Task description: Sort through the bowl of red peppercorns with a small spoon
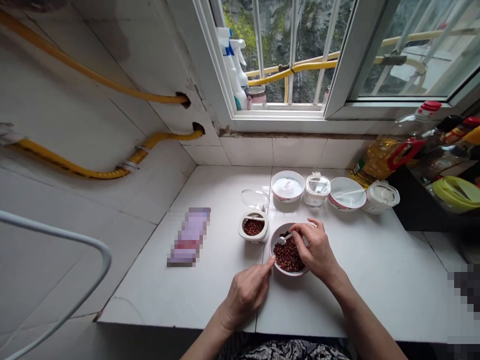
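A white bowl [295, 274] of reddish-brown Sichuan peppercorns [288, 256] stands before me on the counter. My right hand [313, 247] pinches the handle of a small white spoon [282, 240], whose head rests at the peppercorns' surface. At the bowl's near left rim is my left hand [249, 290], its index finger against the rim and its other fingers curled; its thumb is hard to make out. Just left of the bowl, a seasoning jar [243, 236] with its clear lid [255, 199] raised holds the same peppercorns.
Behind are a bowl of white grains [288, 187], a lidded clear jar [317, 189], a bowl with a white spoon [347, 194] and another jar [382, 196]. An oil bottle [378, 155] and a black rack [412, 200] stand right. A blurred purple oblong [190, 236] lies left.
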Demonstrator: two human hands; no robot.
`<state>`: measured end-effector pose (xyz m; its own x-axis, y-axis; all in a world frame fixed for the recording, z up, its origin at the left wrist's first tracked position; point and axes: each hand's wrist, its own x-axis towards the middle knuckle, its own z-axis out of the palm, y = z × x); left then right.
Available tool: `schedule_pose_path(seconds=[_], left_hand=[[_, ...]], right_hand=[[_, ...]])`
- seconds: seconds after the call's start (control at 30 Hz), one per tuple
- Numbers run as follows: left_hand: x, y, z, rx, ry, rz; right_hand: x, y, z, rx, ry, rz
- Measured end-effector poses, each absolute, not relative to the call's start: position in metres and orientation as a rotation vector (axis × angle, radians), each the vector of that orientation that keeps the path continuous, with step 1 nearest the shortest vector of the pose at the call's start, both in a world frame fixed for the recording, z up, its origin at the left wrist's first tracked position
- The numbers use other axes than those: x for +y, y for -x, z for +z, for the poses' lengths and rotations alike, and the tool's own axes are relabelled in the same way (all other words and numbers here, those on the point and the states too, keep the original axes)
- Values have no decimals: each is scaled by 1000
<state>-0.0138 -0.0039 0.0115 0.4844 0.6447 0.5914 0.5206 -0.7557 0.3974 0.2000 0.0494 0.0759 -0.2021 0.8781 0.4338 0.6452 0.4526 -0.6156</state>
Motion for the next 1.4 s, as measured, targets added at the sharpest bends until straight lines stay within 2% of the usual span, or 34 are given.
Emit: schedule_pose_path(seconds=[0.8, 1.13, 1.4], left_hand=[[-4, 15, 10, 1085, -2552, 1213], [-3, 15, 11, 1073, -2524, 1219], [-2, 14, 8, 1074, -2532, 1203]], right_hand=[[48, -200, 84, -1628, 1452, 638], [51, -205, 85, -1276, 1350, 1072], [54, -208, 85, -1234, 1342, 1079]])
